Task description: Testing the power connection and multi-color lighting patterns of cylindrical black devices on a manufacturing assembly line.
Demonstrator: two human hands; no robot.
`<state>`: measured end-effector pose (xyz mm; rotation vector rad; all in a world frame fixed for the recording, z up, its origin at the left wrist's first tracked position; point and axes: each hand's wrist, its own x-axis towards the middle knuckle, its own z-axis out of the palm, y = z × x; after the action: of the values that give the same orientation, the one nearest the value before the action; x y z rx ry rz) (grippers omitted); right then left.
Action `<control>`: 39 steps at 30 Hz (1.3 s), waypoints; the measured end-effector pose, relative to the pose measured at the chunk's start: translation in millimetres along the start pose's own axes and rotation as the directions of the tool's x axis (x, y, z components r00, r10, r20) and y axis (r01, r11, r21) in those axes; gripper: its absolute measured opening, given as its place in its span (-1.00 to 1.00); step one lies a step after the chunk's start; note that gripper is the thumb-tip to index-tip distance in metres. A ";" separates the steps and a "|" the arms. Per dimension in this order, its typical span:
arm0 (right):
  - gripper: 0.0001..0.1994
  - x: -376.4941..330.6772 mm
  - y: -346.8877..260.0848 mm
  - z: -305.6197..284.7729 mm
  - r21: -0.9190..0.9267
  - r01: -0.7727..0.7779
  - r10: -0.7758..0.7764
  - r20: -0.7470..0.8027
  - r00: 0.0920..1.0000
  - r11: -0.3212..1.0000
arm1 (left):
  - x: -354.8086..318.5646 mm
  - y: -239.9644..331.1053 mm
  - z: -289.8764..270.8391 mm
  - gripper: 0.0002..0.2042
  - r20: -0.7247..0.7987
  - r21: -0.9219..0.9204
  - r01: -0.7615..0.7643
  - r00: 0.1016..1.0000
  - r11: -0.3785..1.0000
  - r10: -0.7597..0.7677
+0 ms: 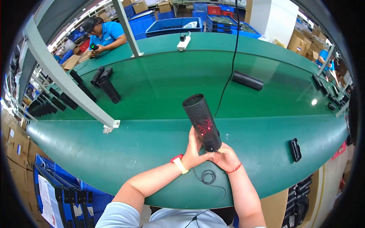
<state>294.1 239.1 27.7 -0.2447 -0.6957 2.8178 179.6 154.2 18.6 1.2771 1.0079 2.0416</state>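
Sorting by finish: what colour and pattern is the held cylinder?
Black perforated mesh cylinder, glowing red inside; head view.

Cylinder speaker (201,122): black, perforated dot-mesh pattern all over, red LEDs glowing thru the mesh mid-body. Left hand (194,152) wearing red/yellow wristband (178,163); right hand (227,157) wearing thin red string bracelet (235,168). Belt (159,95): solid green w/ glare showing; bench edge same green. Black cable (208,177) coiling on it. Other cylinders (248,80) lying on belt: plain matte black. Frame post (62,79): light grey. Power strip (183,42): white. Crates (171,26) at back: blue, one red. Cartons (300,43): brown cardboard. Co-worker's shirt (108,33): bright blue. Own sleeves: pale blue-grey.
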 end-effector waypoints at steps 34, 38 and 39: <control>-0.94 4.4 -1.1 -2.7 -0.315 0.532 -0.609 -0.252 0.752 0.786 | 10.4 12.7 17.9 -0.43 -0.147 -0.219 0.323 0.922 0.921 -0.358; -0.98 11.9 4.2 4.1 -0.273 0.550 -0.610 -0.253 0.751 0.790 | 6.3 7.3 15.0 -0.42 -0.146 -0.172 0.294 0.936 0.940 -0.319; -0.98 10.9 4.6 1.8 -0.375 0.544 -0.654 -0.305 0.692 0.750 | 5.6 5.3 13.2 -0.42 -0.143 -0.161 0.285 0.940 0.945 -0.308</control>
<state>282.4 237.2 26.0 -0.5369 -0.8442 1.9427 189.0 159.5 29.5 0.8363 1.0425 1.9646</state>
